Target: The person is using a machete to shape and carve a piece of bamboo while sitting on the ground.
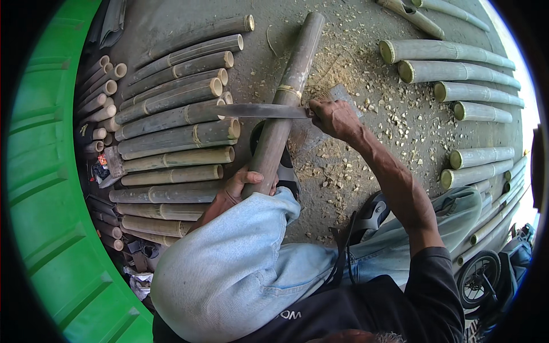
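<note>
A long grey-green bamboo pole [290, 79] slants away from my knee, its far end on the ground. My left hand [243, 184] wraps round its near end beside my bent knee. In my right hand [335, 118] is the handle of a machete [260, 111], closed in my fist. The long dark blade lies crosswise over the pole, just on the near side of a pale ring at the joint, and its tip points left. Whether the edge bites into the bamboo I cannot tell.
Cut bamboo lengths [189, 112] lie in a row on the left, beside a green ribbed wall [46, 160]. More bamboo poles [457, 71] lie on the right. Pale wood chips [394, 137] cover the ground. A small wheel [479, 279] stands at the lower right.
</note>
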Available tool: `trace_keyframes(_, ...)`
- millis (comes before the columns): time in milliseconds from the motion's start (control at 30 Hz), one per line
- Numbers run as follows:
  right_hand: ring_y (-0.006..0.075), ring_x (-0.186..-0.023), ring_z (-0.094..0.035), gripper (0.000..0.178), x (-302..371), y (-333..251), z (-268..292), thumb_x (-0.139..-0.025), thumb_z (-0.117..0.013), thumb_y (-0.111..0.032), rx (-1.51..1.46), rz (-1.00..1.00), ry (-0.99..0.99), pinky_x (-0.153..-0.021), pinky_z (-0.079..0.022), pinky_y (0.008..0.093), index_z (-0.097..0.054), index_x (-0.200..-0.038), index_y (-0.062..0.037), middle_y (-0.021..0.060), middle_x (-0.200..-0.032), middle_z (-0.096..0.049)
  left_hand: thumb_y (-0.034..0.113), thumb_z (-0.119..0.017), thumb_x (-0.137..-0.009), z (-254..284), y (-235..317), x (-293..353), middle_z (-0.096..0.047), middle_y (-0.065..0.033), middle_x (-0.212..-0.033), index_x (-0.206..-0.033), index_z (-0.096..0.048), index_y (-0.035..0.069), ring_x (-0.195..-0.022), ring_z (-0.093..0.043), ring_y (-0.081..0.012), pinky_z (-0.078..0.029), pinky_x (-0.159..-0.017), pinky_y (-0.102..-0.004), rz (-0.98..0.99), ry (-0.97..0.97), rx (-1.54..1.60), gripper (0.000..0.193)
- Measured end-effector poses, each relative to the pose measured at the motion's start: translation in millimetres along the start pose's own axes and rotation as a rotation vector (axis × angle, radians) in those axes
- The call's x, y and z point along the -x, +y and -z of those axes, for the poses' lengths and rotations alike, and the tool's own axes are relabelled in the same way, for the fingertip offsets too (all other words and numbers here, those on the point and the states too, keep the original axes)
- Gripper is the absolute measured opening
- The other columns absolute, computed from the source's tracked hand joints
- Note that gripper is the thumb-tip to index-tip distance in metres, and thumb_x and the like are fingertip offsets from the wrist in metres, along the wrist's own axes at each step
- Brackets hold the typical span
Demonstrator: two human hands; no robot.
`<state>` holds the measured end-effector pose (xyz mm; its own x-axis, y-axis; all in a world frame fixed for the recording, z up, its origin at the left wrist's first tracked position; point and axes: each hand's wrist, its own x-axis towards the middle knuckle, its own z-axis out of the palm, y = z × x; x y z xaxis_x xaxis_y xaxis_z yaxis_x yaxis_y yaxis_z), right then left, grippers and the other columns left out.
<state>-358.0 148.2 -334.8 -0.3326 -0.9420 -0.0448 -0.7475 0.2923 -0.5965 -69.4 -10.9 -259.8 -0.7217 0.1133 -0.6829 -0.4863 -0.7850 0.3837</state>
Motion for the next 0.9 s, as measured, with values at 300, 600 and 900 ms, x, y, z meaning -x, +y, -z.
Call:
trace_keyframes(300, 0.0435, -0.075, -0.068, 0.020, -6.5, -0.2, 9.8, -0.092, -0.065, -0.023, -0.003, -0.056, 0.015, -0.066, -0.052, 0.0543, -0.060, -0.102, -0.0064, 0.0210, -0.078, -0.067, 0.031, -0.078, -0.069, 1.2, -6.4, -2.7, -0.065, -0.0165, -0.096, -0.122, -0.057, -0.003, -0.080, -0.068, -0.0267, -0.059, -0.073, -0.0388, -0.022, -0.048, 0.054, 0.066)
trace_keyframes(600, 0.0421, -0.073, -0.068, 0.018, -7.1, 10.7, 5.7, -0.092, -0.066, -0.021, 0.013, -0.146, 0.116, -0.064, -0.052, 0.0525, -0.060, -0.101, -0.0066, 0.0197, -0.076, -0.067, 0.031, -0.077, -0.068, -0.4, -6.8, -2.7, -0.065, -0.0169, -0.096, -0.123, -0.056, -0.004, -0.080, -0.067, -0.0269, -0.059, -0.074, -0.0389, 0.032, -0.021, 0.115, 0.068)
trace_keyframes(900, 0.0415, -0.071, -0.068, 0.017, -5.4, 7.1, 4.4, -0.092, -0.065, -0.021, -0.007, -0.135, 0.120, -0.063, -0.051, 0.0528, -0.060, -0.103, -0.0074, 0.0188, -0.075, -0.068, 0.032, -0.076, -0.068, 10.4, -17.2, -11.6, -0.063, -0.0183, -0.095, -0.130, -0.052, -0.002, -0.080, -0.066, -0.0282, -0.058, -0.072, -0.0394, 0.036, -0.119, 0.213, 0.075)
